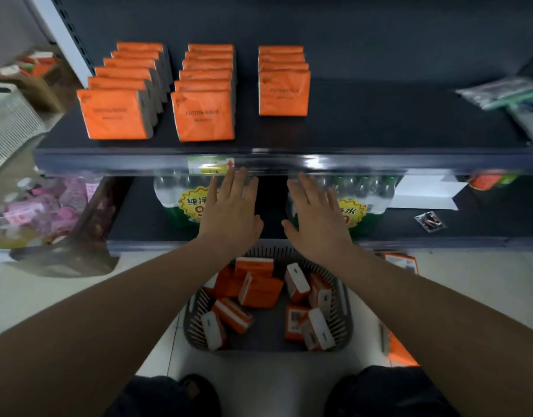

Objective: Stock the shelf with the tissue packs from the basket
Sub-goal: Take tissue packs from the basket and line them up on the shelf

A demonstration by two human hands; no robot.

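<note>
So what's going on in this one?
A person is stocking a dark shelf with orange tissue packs. Three rows of packs stand upright on it: a left row, a middle row and a shorter right row. The left hand and right hand hold nothing, with fingers straight, and are stretched out in front of the shelf's edge. Below them, the grey basket on the floor holds a loose jumble of more packs.

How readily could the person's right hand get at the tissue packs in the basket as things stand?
Probably yes, readily. The right hand is open and empty, held above the far rim of the basket. It is open-topped, and the tissue packs lie loose inside with nothing covering them.
</note>
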